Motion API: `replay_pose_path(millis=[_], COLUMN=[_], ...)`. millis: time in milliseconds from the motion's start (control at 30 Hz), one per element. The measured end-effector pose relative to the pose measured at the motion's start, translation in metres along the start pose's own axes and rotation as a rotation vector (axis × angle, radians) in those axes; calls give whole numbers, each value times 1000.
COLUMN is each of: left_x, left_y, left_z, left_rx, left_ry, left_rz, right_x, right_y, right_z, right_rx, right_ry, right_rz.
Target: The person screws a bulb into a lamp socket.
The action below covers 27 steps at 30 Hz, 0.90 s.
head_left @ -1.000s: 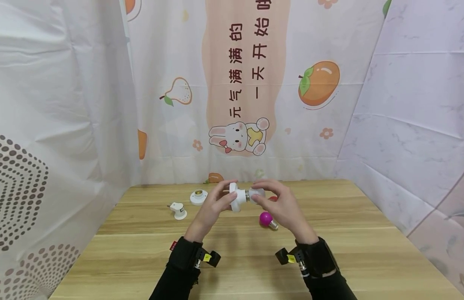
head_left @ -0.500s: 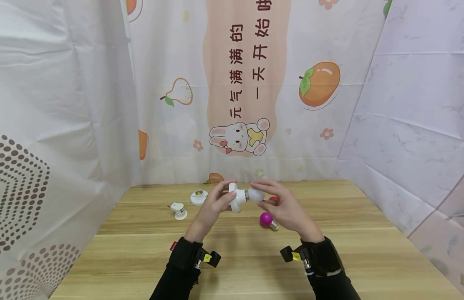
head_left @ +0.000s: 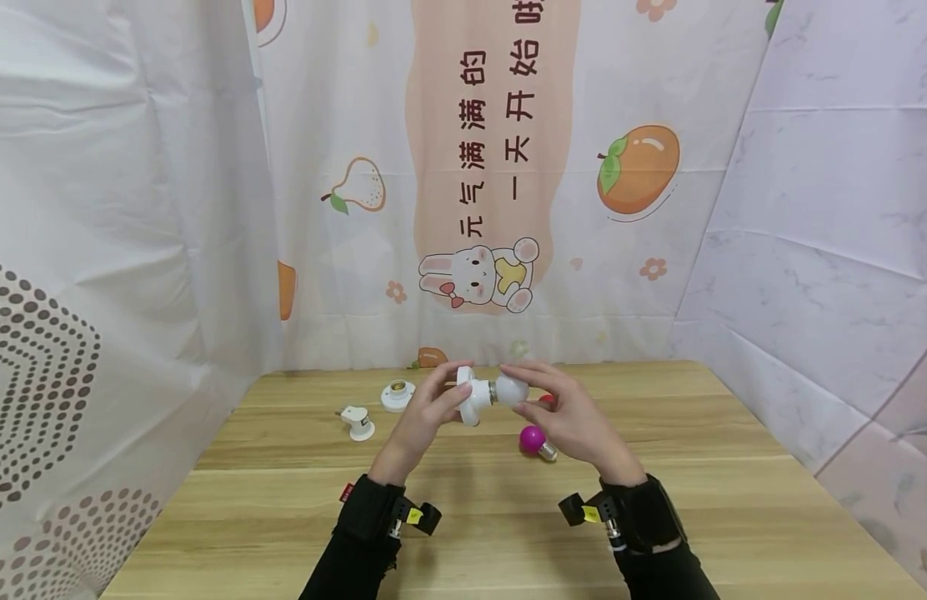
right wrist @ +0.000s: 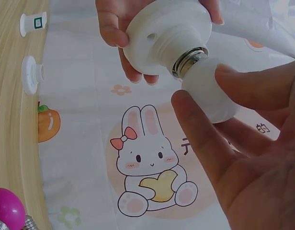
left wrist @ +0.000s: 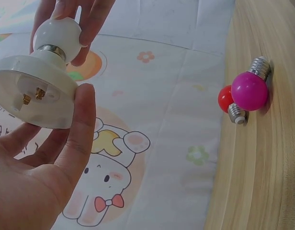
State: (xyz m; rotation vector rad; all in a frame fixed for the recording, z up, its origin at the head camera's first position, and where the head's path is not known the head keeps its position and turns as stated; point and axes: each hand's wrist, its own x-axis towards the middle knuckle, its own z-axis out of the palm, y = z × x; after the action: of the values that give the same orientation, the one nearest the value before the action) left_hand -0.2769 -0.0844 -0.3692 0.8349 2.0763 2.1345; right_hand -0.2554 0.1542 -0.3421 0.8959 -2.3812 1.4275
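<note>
My left hand [head_left: 426,412] grips a white lamp socket [head_left: 473,396] by its round base, held above the table with its mouth to the right. In the left wrist view the hollow underside of the socket [left wrist: 32,91] shows brass terminals. A white light bulb [head_left: 512,390] sits in the socket's mouth, a band of its metal screw cap showing between glass and socket. Fingers and thumb of my right hand [head_left: 579,421] pinch the bulb's round glass. The right wrist view shows the bulb [right wrist: 209,91] in line with the socket.
On the wooden table [head_left: 463,533] lie a magenta bulb [head_left: 532,438] and a red bulb [left wrist: 225,98], partly behind the right hand. Another white socket [head_left: 398,395] and a white plug-in socket [head_left: 357,422] stand at the left. A printed curtain [head_left: 343,275] hangs behind.
The right hand has shifted slightly right and its fingers now sit farther out on the bulb, showing more glass. The left hand and socket have hardly moved.
</note>
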Motion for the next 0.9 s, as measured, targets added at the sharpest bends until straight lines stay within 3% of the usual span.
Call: replay_pose_path(millis=[467,900], left_x=[0,-1], left_y=[1,-1], left_z=[0,-1], left_rx=[11,23], left_ry=[6,6], left_rz=[-3,-3], right_x=[1,3], right_y=[-1,0], right_z=[0,1], right_rx=[-63,52], right_ry=[12,-31], right_rz=[79,157])
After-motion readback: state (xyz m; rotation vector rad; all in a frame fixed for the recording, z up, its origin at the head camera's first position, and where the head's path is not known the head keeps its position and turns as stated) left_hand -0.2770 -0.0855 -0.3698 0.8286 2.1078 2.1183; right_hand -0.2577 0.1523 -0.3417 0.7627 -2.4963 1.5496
